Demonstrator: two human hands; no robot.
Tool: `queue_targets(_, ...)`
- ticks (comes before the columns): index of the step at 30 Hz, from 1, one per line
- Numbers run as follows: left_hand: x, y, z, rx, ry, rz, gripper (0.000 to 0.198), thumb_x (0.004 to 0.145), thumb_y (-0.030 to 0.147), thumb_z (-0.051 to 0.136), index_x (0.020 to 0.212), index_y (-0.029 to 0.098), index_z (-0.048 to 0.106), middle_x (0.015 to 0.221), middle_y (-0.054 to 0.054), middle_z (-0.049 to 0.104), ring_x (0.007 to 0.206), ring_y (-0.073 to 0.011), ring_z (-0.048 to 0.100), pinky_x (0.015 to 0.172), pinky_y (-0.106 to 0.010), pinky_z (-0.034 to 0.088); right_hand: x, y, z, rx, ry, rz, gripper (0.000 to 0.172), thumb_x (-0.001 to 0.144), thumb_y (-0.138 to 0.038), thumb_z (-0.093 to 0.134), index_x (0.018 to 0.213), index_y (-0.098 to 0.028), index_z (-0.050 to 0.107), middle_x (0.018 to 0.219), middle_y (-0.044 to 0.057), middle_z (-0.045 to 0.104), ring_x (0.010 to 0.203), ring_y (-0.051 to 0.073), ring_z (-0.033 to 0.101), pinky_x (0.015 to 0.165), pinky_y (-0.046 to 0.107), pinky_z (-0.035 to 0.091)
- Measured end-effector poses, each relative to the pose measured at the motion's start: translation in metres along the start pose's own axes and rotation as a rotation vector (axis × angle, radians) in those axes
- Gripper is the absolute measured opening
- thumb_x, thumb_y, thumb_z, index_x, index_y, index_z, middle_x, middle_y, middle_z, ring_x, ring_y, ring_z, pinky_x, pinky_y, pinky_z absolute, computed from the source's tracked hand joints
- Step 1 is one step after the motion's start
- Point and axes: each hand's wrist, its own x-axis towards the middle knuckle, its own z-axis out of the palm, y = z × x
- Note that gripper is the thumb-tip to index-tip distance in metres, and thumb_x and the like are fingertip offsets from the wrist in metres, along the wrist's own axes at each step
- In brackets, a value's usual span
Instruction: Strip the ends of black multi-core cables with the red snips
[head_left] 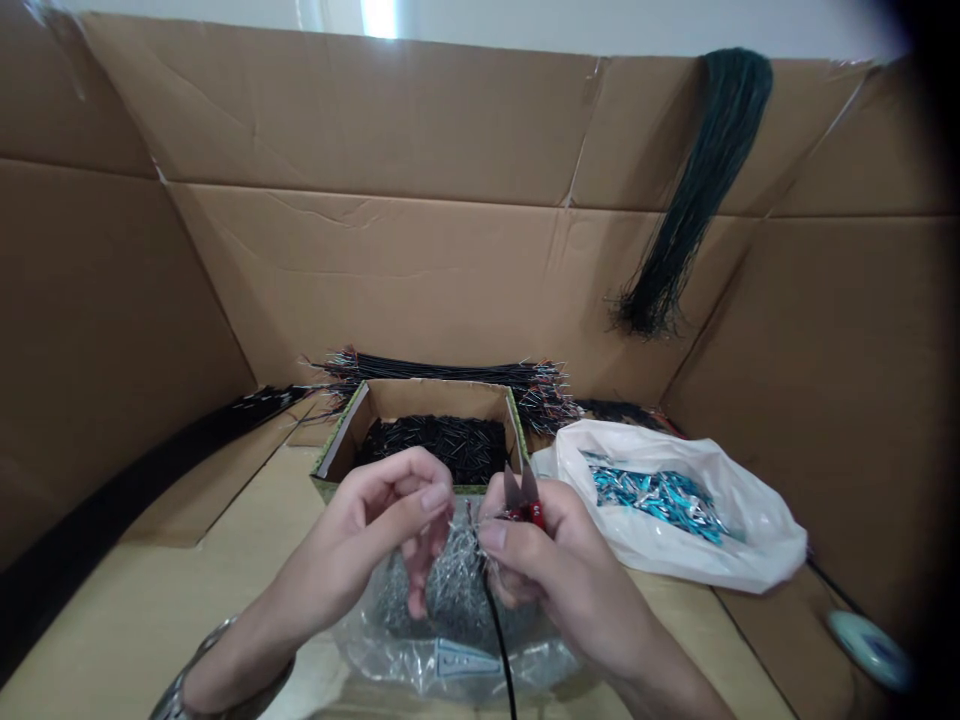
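My right hand (559, 545) is closed around red-handled thread snips (523, 492), their two blades pointing up and spread apart. From beneath its fingers a black cable (501, 635) runs down to the bottom edge; fine wires show around the fingertips. To the left, my left hand (401, 520) has thumb and forefinger pressed together in a pinch. Whatever lies between them is too small to make out. Both hands are above a clear plastic bag (390, 610) full of thin silvery, wire-like pieces.
Behind my hands stands an open box (341, 440) of short black tubes. A white bag (750, 560) of blue and silver pieces lies right. Black cable bundles (450, 370) lie behind; dark green strands (709, 190) hang over the cardboard wall (375, 240). Black strips (135, 470) lie left.
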Motion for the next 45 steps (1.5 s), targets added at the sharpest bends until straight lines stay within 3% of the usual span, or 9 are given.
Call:
queue_targets(3,0.0,0.002,0.005,0.047,0.011,0.026,0.02,0.096,0.039,0.067,0.102,0.021,0.071,0.069,0.003,0.061,0.046,-0.0065,0.059,0.043,-0.014,0.056,0.0,-0.001,0.001,-0.024,-0.021,0.002,0.021,0.092,-0.031,0.066,0.078,-0.02,0.055,0.055,-0.011,0.036,0.048,0.007,0.027,0.047,0.019,0.026)
queue_targets(8,-0.003,0.003,0.013,0.008,0.016,0.013,0.011,0.091,0.03,0.075,0.09,0.02,0.072,0.061,0.005,0.059,0.046,-0.0059,0.06,0.043,-0.01,0.053,-0.002,-0.002,0.001,-0.042,-0.005,-0.001,0.018,0.092,-0.031,0.066,0.082,-0.02,0.056,0.056,-0.011,0.038,0.048,0.008,0.028,0.047,0.02,0.028)
queue_targets(16,0.005,-0.005,-0.001,-0.032,-0.032,-0.053,0.016,0.096,0.032,0.067,0.089,0.019,0.063,0.065,0.004,0.06,0.043,-0.0075,0.059,0.04,-0.014,0.053,0.0,-0.001,0.0,-0.06,0.014,-0.002,0.018,0.091,-0.031,0.066,0.08,-0.021,0.055,0.053,-0.01,0.037,0.047,0.008,0.028,0.047,0.022,0.028)
queue_targets(19,0.002,-0.005,0.0,0.025,0.026,0.042,0.009,0.098,0.031,0.064,0.1,0.023,0.065,0.077,0.003,0.059,0.05,-0.0076,0.058,0.044,-0.016,0.056,-0.002,-0.002,0.0,-0.053,0.006,-0.009,0.017,0.091,-0.029,0.065,0.079,-0.021,0.056,0.054,-0.01,0.038,0.048,0.009,0.03,0.047,0.021,0.028)
queue_targets(23,-0.007,-0.003,0.007,0.142,0.049,0.182,0.024,0.096,0.036,0.067,0.12,0.031,0.066,0.095,0.001,0.053,0.059,-0.0063,0.055,0.052,-0.017,0.055,-0.001,-0.002,0.001,-0.056,-0.007,-0.009,0.018,0.092,-0.031,0.065,0.08,-0.021,0.057,0.057,-0.009,0.041,0.049,0.008,0.031,0.048,0.021,0.028)
queue_targets(33,-0.013,0.001,0.018,0.47,0.305,0.433,0.008,0.092,0.025,0.073,0.097,0.031,0.074,0.087,0.001,0.053,0.076,-0.0136,0.047,0.068,-0.021,0.044,-0.002,-0.002,0.004,-0.087,0.015,-0.006,0.021,0.091,-0.033,0.067,0.079,-0.02,0.057,0.057,-0.009,0.04,0.05,0.008,0.029,0.048,0.021,0.028)
queue_targets(36,-0.011,0.003,0.016,0.531,0.22,0.351,0.009,0.091,0.024,0.074,0.099,0.03,0.074,0.085,0.001,0.053,0.076,-0.0133,0.048,0.066,-0.02,0.045,0.0,-0.001,0.003,-0.062,0.02,-0.028,0.021,0.091,-0.033,0.068,0.08,-0.021,0.056,0.057,-0.009,0.04,0.049,0.008,0.029,0.048,0.021,0.028)
queue_targets(40,-0.005,0.003,0.01,0.291,0.248,0.175,0.024,0.093,0.035,0.072,0.112,0.03,0.058,0.089,0.003,0.051,0.06,-0.0079,0.048,0.048,-0.015,0.045,0.003,-0.003,0.0,-0.007,0.061,-0.051,0.022,0.089,-0.031,0.067,0.075,-0.021,0.054,0.054,-0.011,0.036,0.045,0.007,0.024,0.044,0.021,0.023)
queue_targets(45,-0.004,0.0,0.01,0.156,-0.025,-0.088,0.039,0.096,0.055,0.059,0.082,0.018,0.058,0.058,0.006,0.051,0.039,-0.0052,0.046,0.038,-0.013,0.039,0.003,-0.006,-0.001,-0.114,0.057,-0.037,0.025,0.091,-0.036,0.067,0.076,-0.02,0.055,0.055,-0.009,0.041,0.048,0.008,0.029,0.045,0.021,0.024)
